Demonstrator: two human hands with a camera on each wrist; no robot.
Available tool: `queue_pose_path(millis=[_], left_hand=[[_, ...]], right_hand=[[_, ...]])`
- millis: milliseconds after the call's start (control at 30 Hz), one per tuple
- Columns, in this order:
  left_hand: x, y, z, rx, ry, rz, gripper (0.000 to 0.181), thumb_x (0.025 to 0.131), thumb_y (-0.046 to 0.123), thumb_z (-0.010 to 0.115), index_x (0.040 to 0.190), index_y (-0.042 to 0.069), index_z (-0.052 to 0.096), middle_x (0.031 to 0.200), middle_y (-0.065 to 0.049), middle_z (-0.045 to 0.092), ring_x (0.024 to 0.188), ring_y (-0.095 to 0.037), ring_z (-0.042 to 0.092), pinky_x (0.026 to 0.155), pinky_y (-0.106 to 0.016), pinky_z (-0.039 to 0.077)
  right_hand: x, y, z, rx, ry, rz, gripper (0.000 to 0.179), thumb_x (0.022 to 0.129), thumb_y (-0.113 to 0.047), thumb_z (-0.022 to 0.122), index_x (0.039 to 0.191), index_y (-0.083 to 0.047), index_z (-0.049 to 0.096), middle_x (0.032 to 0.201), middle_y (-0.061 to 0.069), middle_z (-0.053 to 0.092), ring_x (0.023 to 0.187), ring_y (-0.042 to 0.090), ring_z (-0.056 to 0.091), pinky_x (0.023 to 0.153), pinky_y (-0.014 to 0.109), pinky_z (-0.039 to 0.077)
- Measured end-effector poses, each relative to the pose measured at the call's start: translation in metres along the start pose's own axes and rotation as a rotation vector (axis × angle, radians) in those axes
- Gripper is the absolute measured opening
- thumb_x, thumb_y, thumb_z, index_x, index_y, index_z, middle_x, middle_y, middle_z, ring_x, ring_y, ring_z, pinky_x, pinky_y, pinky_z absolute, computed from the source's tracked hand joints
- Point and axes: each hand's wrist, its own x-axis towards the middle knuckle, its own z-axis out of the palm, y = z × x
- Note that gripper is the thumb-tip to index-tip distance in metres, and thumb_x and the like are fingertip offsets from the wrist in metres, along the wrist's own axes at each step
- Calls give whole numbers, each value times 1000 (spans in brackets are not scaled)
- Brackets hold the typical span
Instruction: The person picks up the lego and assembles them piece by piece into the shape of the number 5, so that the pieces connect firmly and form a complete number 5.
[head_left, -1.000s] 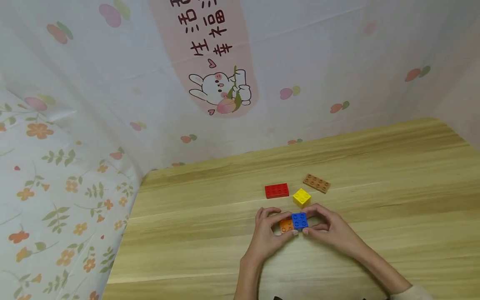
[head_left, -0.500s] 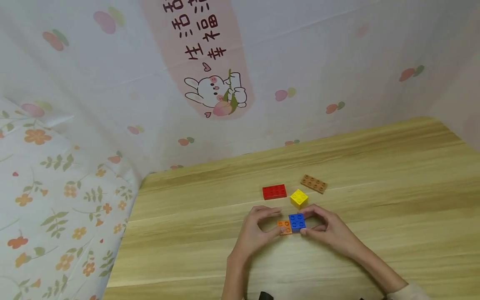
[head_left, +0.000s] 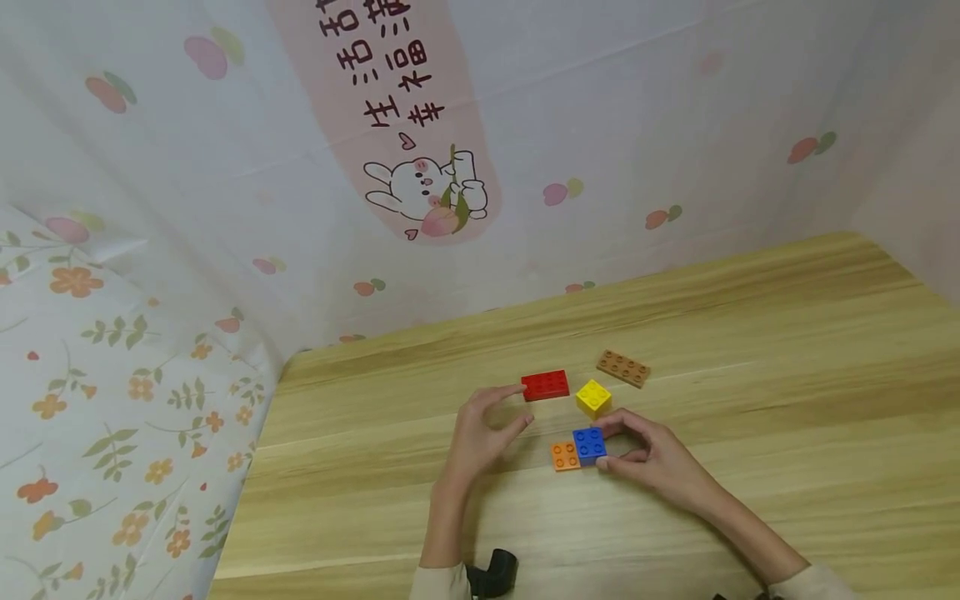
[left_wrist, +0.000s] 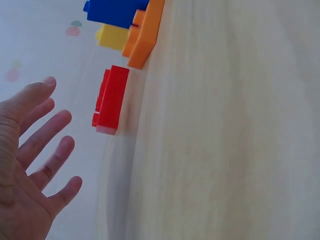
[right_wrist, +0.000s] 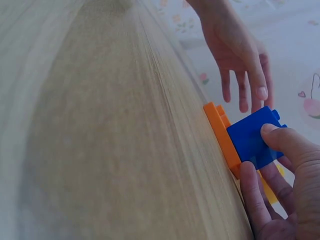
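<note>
A blue brick sits on the right part of a flat orange brick, whose left studs show. My right hand pinches the blue brick between thumb and fingers; the right wrist view shows the thumb on the blue brick's side. My left hand holds nothing, its fingers spread beside the left end of a red brick. In the left wrist view a gap shows between those fingers and the red brick.
Just behind the blue brick stands a yellow brick. Further back lies a flat brown brick. All rest on a wooden table, with a patterned cloth hanging behind it. A black object shows by the left sleeve.
My left hand has let go of the orange brick and moved left and back towards the red brick. My right hand keeps its pinch on the blue brick.
</note>
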Motion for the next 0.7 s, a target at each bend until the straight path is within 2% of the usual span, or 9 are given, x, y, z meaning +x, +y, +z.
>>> queue_pose_path(millis=[233,500,700], left_hand=[[11,-8,2,4,25,35,34,79,9,74,112,4,67,110,-6,66,104,-20,57,90,-40,45],[17,-13,6,27,-36,-69,37,80,16,74,115,7,66,115,-2,64,106,-18,53,91,-40,43],[22,-16,6,45,-65,-82,38,80,15,74,116,7,65,116,-3,64,106,-19,53,91,-39,43]], right_hand=[[0,0,-1,-6,1,10,39,79,-20,75,113,-12,58,113,5,58,102,15,55,72,30,54],[0,1,0,-1,-12,35,41,79,-22,75,114,-11,59,114,6,58,103,16,55,72,30,54],[1,1,-2,2,-18,38,41,79,-23,75,115,-12,58,115,6,58,103,17,55,74,29,53]])
